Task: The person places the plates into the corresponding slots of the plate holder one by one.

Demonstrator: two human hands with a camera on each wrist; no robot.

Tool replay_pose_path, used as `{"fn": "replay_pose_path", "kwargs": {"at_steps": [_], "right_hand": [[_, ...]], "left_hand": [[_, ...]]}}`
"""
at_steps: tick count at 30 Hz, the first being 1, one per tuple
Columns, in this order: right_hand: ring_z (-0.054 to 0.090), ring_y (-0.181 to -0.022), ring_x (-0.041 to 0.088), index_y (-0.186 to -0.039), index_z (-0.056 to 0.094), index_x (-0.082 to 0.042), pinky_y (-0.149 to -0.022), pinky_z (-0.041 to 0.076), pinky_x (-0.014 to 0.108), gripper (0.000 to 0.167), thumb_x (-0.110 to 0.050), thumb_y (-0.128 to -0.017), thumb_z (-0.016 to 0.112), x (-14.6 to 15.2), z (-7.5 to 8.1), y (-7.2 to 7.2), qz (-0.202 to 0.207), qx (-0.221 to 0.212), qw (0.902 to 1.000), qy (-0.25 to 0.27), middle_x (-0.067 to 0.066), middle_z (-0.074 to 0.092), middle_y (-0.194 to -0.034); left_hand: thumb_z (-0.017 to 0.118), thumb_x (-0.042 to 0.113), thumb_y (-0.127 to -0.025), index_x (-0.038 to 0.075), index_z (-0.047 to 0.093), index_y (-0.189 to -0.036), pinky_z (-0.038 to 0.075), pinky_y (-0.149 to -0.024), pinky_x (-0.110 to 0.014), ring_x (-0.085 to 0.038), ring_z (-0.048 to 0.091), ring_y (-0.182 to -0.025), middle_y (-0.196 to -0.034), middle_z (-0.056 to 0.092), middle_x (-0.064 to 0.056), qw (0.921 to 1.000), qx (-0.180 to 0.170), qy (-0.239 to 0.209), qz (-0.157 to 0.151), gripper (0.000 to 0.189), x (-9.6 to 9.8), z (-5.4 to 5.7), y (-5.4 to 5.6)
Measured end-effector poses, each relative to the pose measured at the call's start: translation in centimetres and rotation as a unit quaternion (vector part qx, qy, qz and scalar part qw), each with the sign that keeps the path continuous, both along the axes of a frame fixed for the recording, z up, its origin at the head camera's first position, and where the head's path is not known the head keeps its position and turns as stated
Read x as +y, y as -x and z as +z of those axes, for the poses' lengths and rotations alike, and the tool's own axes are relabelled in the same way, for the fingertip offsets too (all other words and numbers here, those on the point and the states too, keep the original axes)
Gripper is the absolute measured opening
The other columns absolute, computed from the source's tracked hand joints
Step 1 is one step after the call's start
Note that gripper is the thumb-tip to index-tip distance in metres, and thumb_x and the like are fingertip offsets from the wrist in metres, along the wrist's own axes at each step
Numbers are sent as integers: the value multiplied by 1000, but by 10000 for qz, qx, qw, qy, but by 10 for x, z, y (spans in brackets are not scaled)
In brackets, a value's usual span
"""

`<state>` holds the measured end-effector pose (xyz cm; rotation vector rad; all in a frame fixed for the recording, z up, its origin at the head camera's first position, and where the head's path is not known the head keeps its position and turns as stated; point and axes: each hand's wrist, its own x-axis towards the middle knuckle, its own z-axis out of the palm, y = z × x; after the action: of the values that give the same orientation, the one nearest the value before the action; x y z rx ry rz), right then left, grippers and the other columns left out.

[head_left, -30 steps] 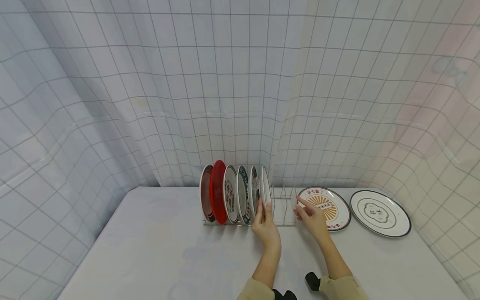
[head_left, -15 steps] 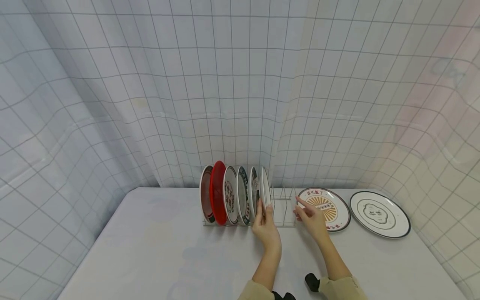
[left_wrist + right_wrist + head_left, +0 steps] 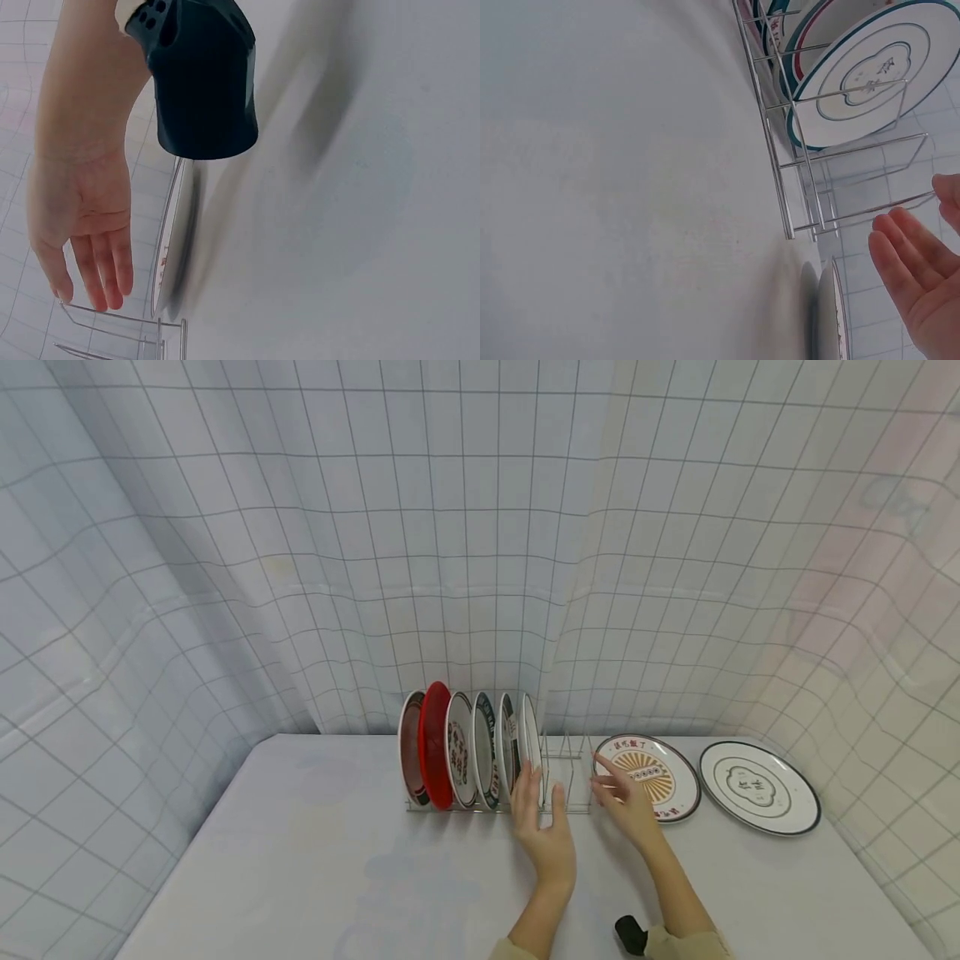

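Note:
A wire rack [image 3: 566,810] stands at the back of the table, several plates upright in it. My left hand [image 3: 551,852] is at the front of the rightmost racked plate [image 3: 530,727], a white one, fingers extended at its lower rim and thumb apart. My right hand [image 3: 633,810] is at the rack's right end; in the right wrist view this hand [image 3: 922,285] has straight fingers, with a gap to the thumb at the tip of the end wire. In the left wrist view, the right hand [image 3: 86,217] also shows straight fingers, close at the rack's wire [image 3: 112,315].
A white plate with a yellow sunburst [image 3: 622,760] lies flat just right of the rack. Farther right lies a white plate with a dark rim [image 3: 795,802]. Left of the white racked plate stand several more, including a red plate [image 3: 437,735]. A checked curtain [image 3: 480,527] surrounds the table.
My left hand has let go of the white plate it pinched, opened its thumb away and shifted slightly right and nearer. My right hand has barely moved.

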<state>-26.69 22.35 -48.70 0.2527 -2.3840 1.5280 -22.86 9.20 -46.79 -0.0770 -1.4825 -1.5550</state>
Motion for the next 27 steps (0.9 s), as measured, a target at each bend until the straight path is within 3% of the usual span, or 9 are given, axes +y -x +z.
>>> {"fn": "replay_pose_path", "kwargs": {"at_steps": [3,7,12,16,19,23,27], "right_hand": [[63,-88,22,-130,48,-1,-72,49,16,44,-8,-88,59,8,2,-9,-309,122,9994,-22,22,63,-104],[58,-87,0,-127,49,1,-72,48,10,40,-9,-89,58,22,6,-20,-849,76,9962,181,23,62,-106],[51,-82,-13,-127,49,0,-68,46,7,39,-13,-91,56,42,7,-29,-1534,-124,9875,352,24,59,-110],[50,-80,-14,-128,49,-3,-65,44,5,40,-18,-91,56,56,3,-35,-2124,-373,9750,537,19,59,-110],[49,-80,-14,-129,49,-5,-64,43,4,41,-21,-92,54,65,0,-37,-2486,-584,9648,620,15,58,-112],[47,-78,-15,-131,47,-5,-63,43,4,41,-21,-93,51,76,-5,-37,-2786,-890,9536,717,15,55,-117],[45,-75,-17,-132,46,-6,-62,42,3,41,-19,-93,50,85,-12,-34,-2990,-1123,9449,722,17,54,-121]], "left_hand": [[66,-7,-77,5,63,-108,37,-97,-21,-25,51,-109,-115,59,-13,9985,461,286,76,34,4,-2,-3],[65,-12,-74,4,63,-101,43,-88,-22,-21,56,-96,-102,61,-12,9979,533,317,-190,32,11,-6,-6],[63,-15,-73,-1,60,-97,49,-72,-30,-17,55,-84,-92,60,-13,9964,108,256,-797,27,23,-7,-14],[63,-10,-76,-3,61,-98,51,-71,-37,-23,56,-83,-91,61,-14,9889,-644,122,-1330,23,37,-18,-12],[63,-1,-80,-3,61,-103,52,-73,-37,-26,56,-86,-95,62,-14,9725,-1451,-55,-1819,23,47,-30,-8],[64,10,-82,-4,58,-111,52,-76,-31,-26,57,-91,-101,60,-12,9382,-2478,-329,-2395,33,55,-39,-6],[65,14,-82,-2,56,-116,51,-79,-31,-25,57,-95,-105,61,-10,9051,-3262,-532,-2674,39,60,-44,-1]]}}
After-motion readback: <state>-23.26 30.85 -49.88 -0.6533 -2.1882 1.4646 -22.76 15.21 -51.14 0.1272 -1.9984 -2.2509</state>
